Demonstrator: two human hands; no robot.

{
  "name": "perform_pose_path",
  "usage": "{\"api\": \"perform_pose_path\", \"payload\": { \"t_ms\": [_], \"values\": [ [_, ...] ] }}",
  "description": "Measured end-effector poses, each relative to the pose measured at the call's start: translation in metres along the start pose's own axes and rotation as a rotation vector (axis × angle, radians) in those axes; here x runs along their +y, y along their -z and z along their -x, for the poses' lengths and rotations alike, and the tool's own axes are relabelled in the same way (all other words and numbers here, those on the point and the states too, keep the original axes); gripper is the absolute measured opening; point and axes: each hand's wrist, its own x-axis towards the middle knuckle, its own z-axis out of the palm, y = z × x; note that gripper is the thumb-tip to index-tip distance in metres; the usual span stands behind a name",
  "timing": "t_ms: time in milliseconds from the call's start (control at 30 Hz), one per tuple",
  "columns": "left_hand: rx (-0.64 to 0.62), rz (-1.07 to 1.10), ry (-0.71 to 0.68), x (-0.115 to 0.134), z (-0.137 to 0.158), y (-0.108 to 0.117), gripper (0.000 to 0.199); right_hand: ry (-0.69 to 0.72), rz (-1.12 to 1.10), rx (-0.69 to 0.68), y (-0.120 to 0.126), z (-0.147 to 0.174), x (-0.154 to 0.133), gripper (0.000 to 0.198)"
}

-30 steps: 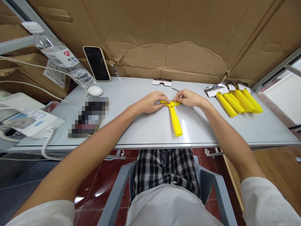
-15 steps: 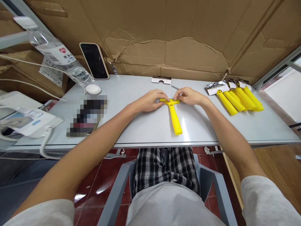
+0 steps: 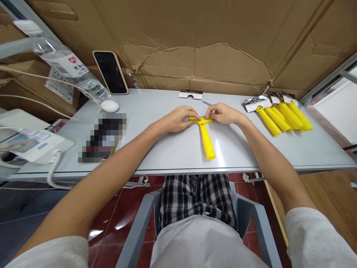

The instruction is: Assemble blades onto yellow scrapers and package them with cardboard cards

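A yellow T-shaped plastic scraper (image 3: pixel 206 139) lies on the table, its handle pointing toward me and its crossbar away. My left hand (image 3: pixel 180 118) is closed on the left part of the crossbar, thumb and fingers around it. At the right part of the crossbar, the fingertips of my right hand (image 3: pixel 221 113) are pinched together and touch it; anything small between them is hidden. A thin metal rod (image 3: pixel 206 103) shows just beyond my right fingers; whether it lies on the table or touches the hand, I cannot tell.
Several yellow handles (image 3: pixel 287 117) with header cards lie at the right. A loose card (image 3: pixel 190 94) is near the cardboard wall (image 3: pixel 167 70). To the left are a phone (image 3: pixel 111 72), a water bottle (image 3: pixel 69 65), a white oval object (image 3: pixel 109 106) and a white cabled device (image 3: pixel 36 141).
Both hands stay at the scraper's crossbar with almost no movement. The whole view has shifted very slightly.
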Motion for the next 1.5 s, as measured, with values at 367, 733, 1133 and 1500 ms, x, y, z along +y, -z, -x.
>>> {"api": "perform_pose_path", "payload": {
  "t_ms": [367,733,1133,1500],
  "values": [
    [-0.005,0.002,0.008,-0.001,0.000,0.000,0.035,0.020,0.019,0.020,-0.001,0.000,0.001,0.035],
    [0.007,0.013,0.018,0.000,-0.001,-0.003,0.033,0.004,0.079,0.031,0.000,0.002,-0.001,0.040],
    [0.245,-0.034,0.197,-0.025,0.041,0.078,0.039,-0.017,0.034,0.035,-0.003,0.004,-0.001,0.037],
    [0.042,0.179,-0.325,0.039,-0.029,0.028,0.024,0.030,0.002,0.033,-0.010,0.006,0.001,0.039]
  ]
}}
